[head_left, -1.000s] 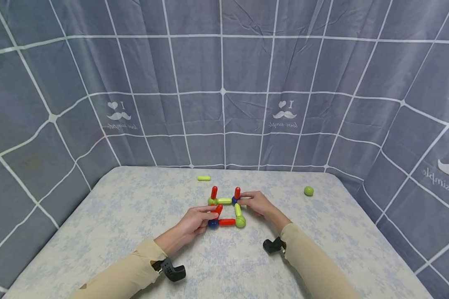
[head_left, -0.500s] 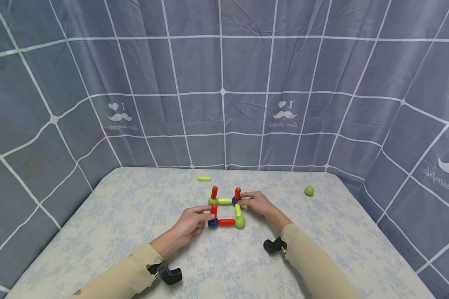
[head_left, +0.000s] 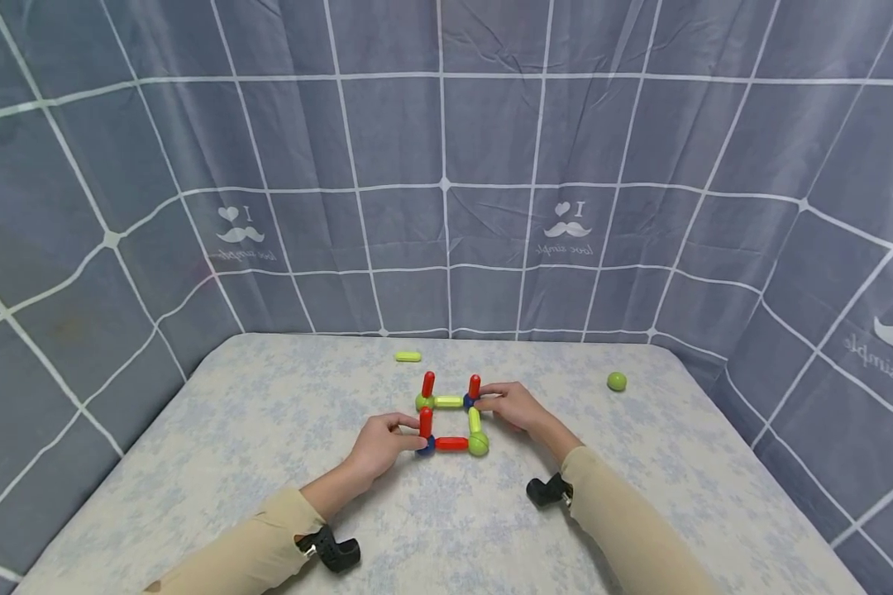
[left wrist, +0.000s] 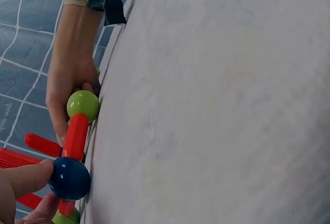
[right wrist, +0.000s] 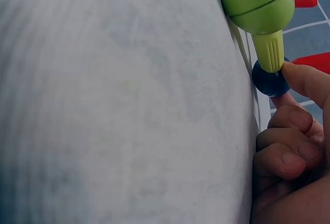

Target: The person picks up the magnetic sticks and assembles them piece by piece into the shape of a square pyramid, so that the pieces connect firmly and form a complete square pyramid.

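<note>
A square frame of toy building rods and balls lies on the table. Its near-left corner is a blue ball point(left wrist: 69, 177), which my left hand point(head_left: 381, 446) pinches between thumb and fingers. From that ball rises a red rod point(head_left: 426, 422). My right hand point(head_left: 515, 405) holds the far-right blue ball point(right wrist: 270, 83) with thumb and index finger, beside another upright red rod point(head_left: 475, 386). Green balls form the far-left corner point(head_left: 424, 402) and near-right corner point(head_left: 479, 445). A third red rod point(head_left: 428, 383) stands at the far left. Yellow rods point(head_left: 448, 402) and a red rod point(head_left: 452, 444) join corners.
A loose yellow rod point(head_left: 408, 356) lies behind the frame near the table's back edge. Toward the back right rests a loose green ball point(head_left: 617, 381). A grey checked curtain point(head_left: 491, 248) surrounds the table point(head_left: 268, 397) at the back and sides.
The near-left red rod has gone from tilted to upright. My left hand has shifted its fingers from that rod down to the blue ball beneath. The right hand stays in place.
</note>
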Demonstrator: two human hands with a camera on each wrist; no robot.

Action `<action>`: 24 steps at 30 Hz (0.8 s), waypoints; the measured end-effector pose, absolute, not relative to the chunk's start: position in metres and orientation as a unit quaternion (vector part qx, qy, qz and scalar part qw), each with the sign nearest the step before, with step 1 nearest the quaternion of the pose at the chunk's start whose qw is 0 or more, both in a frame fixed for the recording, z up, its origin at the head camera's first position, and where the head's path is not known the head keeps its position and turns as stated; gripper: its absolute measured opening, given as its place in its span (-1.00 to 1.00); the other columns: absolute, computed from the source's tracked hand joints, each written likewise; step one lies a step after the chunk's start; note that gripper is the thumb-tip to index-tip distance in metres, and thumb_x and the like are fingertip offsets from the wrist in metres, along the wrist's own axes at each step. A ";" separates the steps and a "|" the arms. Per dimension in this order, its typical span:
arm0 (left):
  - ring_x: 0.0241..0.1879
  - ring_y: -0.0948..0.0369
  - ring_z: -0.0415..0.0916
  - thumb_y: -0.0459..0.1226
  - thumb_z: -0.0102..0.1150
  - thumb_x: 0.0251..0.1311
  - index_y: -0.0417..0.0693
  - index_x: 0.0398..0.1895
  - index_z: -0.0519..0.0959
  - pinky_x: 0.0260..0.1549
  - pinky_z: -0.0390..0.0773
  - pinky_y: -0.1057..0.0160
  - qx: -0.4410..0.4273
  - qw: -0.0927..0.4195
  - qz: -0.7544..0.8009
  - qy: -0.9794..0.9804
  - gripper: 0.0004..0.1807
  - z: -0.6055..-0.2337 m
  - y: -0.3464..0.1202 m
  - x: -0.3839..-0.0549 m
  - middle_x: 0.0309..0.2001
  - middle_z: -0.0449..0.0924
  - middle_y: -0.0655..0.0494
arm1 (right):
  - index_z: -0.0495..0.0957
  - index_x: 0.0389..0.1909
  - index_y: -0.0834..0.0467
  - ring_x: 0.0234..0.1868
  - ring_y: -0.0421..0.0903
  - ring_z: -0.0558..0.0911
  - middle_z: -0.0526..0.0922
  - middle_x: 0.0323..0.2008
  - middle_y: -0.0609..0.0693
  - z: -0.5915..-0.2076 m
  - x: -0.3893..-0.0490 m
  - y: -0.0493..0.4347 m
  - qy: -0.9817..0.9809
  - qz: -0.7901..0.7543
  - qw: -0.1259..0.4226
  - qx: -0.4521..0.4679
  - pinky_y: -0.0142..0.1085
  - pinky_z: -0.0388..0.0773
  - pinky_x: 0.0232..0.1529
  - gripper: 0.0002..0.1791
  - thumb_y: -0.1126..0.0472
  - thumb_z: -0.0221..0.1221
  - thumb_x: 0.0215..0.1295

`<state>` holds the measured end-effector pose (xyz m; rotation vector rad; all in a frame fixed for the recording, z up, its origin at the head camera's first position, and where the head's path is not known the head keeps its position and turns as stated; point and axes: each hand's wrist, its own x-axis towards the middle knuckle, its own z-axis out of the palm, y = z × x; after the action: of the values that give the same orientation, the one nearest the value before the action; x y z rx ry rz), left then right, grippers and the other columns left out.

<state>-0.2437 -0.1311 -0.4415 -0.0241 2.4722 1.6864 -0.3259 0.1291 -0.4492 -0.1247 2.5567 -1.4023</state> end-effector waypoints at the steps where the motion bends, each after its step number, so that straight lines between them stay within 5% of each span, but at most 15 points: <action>1: -0.66 0.21 0.14 -0.24 0.44 0.11 -0.05 -0.12 0.73 -0.56 0.21 0.26 -0.007 0.072 0.555 0.829 -0.75 -0.441 -0.131 -0.244 -0.61 0.26 0.16 | 0.70 0.09 0.01 -0.57 -0.15 0.34 0.55 -0.49 -0.09 -0.449 -0.325 0.130 0.873 -0.473 0.107 -0.045 -0.32 0.30 -0.53 -0.58 0.01 0.37 0.21; 5: -0.62 0.21 0.14 -0.26 0.41 0.13 -0.08 -0.15 0.75 -0.54 0.18 0.26 -0.005 0.069 0.535 0.842 -0.79 -0.439 -0.133 -0.246 -0.59 0.24 0.17 | 0.71 0.02 0.07 -0.35 -0.12 0.50 0.68 -0.11 -0.03 -0.448 -0.322 0.132 0.885 -0.452 0.091 -0.059 -0.31 0.42 -0.31 -0.62 0.04 0.37 0.20; 14: -0.60 0.21 0.15 -0.30 0.28 0.25 -0.12 0.02 0.71 -0.55 0.19 0.27 -0.004 0.077 0.522 0.850 -0.72 -0.437 -0.142 -0.262 -0.53 0.31 0.13 | 0.62 -0.16 0.13 -0.65 -0.22 0.31 0.44 -0.67 -0.14 -0.443 -0.304 0.136 0.903 -0.413 0.082 -0.091 -0.36 0.26 -0.54 -0.74 0.07 0.34 0.23; 20: -0.69 0.23 0.12 -0.31 0.22 0.30 -0.10 0.08 0.69 -0.63 0.15 0.29 0.001 0.083 0.521 0.850 -0.69 -0.438 -0.142 -0.277 -0.59 0.28 0.14 | 0.55 -0.22 0.13 -0.68 -0.20 0.38 0.43 -0.68 -0.12 -0.438 -0.286 0.135 0.921 -0.370 0.073 -0.097 -0.36 0.29 -0.62 -0.73 0.05 0.32 0.21; 24: -0.60 0.22 0.19 -0.30 0.22 0.30 -0.10 0.09 0.69 -0.51 0.25 0.28 0.001 0.079 0.519 0.851 -0.69 -0.438 -0.141 -0.287 -0.33 0.57 0.03 | 0.52 -0.27 0.11 -0.64 -0.17 0.42 0.45 -0.65 -0.09 -0.435 -0.274 0.133 0.930 -0.351 0.073 -0.084 -0.33 0.33 -0.58 -0.74 0.04 0.33 0.20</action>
<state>-0.2871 -0.1410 -0.4383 0.0036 2.5477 1.5539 -0.2741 0.1326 -0.4347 -0.2508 2.7912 -1.0553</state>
